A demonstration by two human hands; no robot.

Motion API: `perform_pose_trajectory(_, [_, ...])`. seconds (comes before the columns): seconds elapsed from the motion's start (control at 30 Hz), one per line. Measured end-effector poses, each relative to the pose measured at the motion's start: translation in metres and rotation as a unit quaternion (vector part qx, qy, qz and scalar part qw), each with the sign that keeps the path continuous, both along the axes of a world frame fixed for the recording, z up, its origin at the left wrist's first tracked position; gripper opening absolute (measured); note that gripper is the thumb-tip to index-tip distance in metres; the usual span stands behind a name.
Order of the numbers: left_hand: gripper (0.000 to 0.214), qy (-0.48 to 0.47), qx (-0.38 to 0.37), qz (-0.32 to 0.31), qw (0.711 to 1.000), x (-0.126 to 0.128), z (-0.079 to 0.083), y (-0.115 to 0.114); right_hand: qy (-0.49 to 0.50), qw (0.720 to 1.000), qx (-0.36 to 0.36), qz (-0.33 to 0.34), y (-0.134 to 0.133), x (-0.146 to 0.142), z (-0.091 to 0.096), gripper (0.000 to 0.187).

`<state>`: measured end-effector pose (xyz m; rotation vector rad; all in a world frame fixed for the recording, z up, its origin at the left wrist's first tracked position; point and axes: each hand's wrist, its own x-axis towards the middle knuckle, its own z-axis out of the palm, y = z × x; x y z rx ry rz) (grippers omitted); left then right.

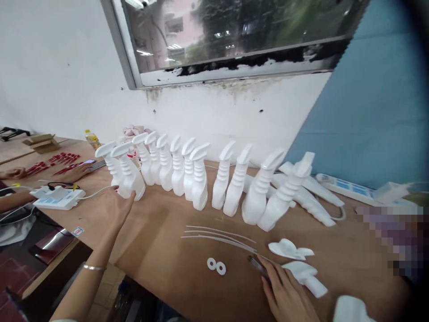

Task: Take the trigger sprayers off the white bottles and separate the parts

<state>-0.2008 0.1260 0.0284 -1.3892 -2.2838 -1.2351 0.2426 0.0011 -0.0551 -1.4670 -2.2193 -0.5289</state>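
Note:
My left hand (119,206) is at the lower body of a white bottle-shaped plastic piece (129,176), thumb in front and fingers at its left side, partly hidden. The piece stands upright, with a ribbed neck and a slanted flat head. A similar piece (111,163) stands right beside it. My right hand (288,290) rests low on the table, its thumb and fingers about a short dark rod-like tool (256,264). Thin white strips (217,237) and two white rings (216,266) lie left of that hand. White moulded parts (290,249) lie just beyond it.
Several matching white pieces (177,172) stand in a row by the wall; others (311,201) lie at the right. Power strips (58,199) sit on the wooden table (161,250). Another person's hand (75,172) is at the left, near red parts (65,157) and a carton (42,144).

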Motion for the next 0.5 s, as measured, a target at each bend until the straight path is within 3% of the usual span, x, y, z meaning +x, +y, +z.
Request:
perform_pose_trajectory(0.1, [0.059, 0.023, -0.006, 0.038, 0.999, -0.015, 0.005, 0.015, 0.026, 1.000, -0.003, 0.006, 0.005, -0.006, 0.007, 0.028])
perform_pose_trajectory(0.27, [0.067, 0.038, 0.000, 0.052, 0.998, -0.012, 0.020, 0.053, 0.097, 0.995, -0.001, 0.039, 0.003, -0.022, 0.024, 0.026])
perform_pose_trajectory(0.33, [0.061, 0.043, 0.000, 0.053, 0.998, -0.008, 0.023, 0.061, 0.138, 0.989, 0.005, 0.050, 0.001, -0.028, 0.031, 0.023])
perform_pose_trajectory(0.43, [0.043, 0.064, 0.008, 0.032, 0.997, 0.010, 0.024, 0.051, 0.219, 0.974, -0.013, 0.062, -0.003, -0.036, 0.041, 0.018])
perform_pose_trajectory(0.5, [0.037, 0.087, 0.022, -0.005, 0.996, 0.031, 0.022, 0.026, 0.277, 0.957, -0.039, 0.072, -0.005, -0.045, 0.046, 0.017])
